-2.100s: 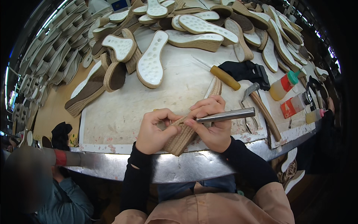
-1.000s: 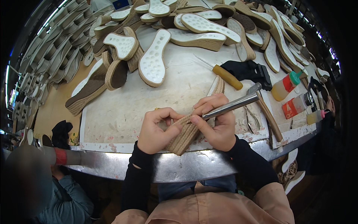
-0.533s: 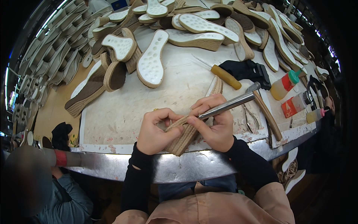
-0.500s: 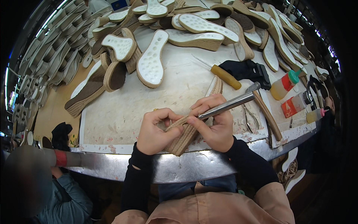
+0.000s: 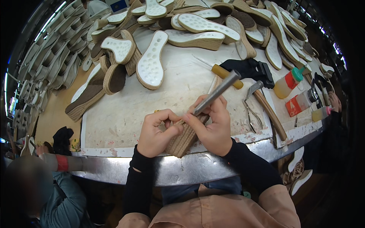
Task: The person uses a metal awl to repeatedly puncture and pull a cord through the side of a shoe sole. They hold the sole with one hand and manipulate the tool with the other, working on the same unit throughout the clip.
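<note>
A rope-wrapped wedge sole (image 5: 183, 142) stands upright between my hands at the table's front edge. My left hand (image 5: 156, 133) is closed, thumb and fingers pinching the near left side of its braided edge. A smooth metal rod (image 5: 219, 91) slants up and to the right from my right hand (image 5: 213, 127), which is closed around its lower end. The rod's lower end meets the top of the braid by my right thumb; its exact tip is hidden by the fingers. My two thumbs nearly meet over the sole.
Beyond my hands lie a wooden-handled awl (image 5: 227, 76), a black cloth strap (image 5: 247, 72), pliers (image 5: 252, 116) and a hammer (image 5: 270, 114). Glue bottles (image 5: 289, 83) stand at right. White-topped wedge soles (image 5: 152, 60) heap at the back. A co-worker's sleeve (image 5: 66, 201) shows at lower left.
The rod has swung to a steeper angle, its upper end moving left off the hammer head, which now shows. My right hand has shifted slightly left, closer to my left hand.
</note>
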`<state>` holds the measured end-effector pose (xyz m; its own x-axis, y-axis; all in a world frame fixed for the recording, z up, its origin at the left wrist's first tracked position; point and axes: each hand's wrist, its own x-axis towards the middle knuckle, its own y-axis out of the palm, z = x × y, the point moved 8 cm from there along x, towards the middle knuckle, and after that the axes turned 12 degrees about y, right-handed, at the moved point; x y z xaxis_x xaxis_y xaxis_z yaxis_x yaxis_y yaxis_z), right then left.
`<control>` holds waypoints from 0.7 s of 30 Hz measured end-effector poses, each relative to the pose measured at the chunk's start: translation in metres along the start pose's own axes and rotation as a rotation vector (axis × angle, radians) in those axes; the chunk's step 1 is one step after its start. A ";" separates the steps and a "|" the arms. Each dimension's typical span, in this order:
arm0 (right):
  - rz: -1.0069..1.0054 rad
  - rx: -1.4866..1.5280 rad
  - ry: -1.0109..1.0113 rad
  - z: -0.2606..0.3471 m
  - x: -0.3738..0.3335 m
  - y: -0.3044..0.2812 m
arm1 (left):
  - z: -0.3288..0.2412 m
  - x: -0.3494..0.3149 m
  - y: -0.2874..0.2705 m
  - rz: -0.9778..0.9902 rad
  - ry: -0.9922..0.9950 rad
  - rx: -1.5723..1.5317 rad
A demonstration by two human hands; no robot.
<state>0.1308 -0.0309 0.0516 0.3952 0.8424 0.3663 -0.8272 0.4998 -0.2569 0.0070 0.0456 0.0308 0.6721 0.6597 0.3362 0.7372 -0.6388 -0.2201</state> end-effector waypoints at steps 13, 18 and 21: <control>0.016 0.144 0.079 -0.007 0.000 -0.005 | 0.000 -0.001 0.000 0.030 0.056 0.023; 0.011 0.289 0.174 -0.014 -0.002 -0.002 | 0.001 0.000 -0.001 0.017 0.041 0.023; 0.073 0.191 0.122 -0.011 -0.002 0.000 | 0.001 0.000 -0.001 0.011 0.043 0.027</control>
<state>0.1346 -0.0300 0.0406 0.3671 0.8988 0.2395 -0.9114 0.3990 -0.1007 0.0066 0.0461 0.0302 0.6772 0.6347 0.3722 0.7316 -0.6347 -0.2488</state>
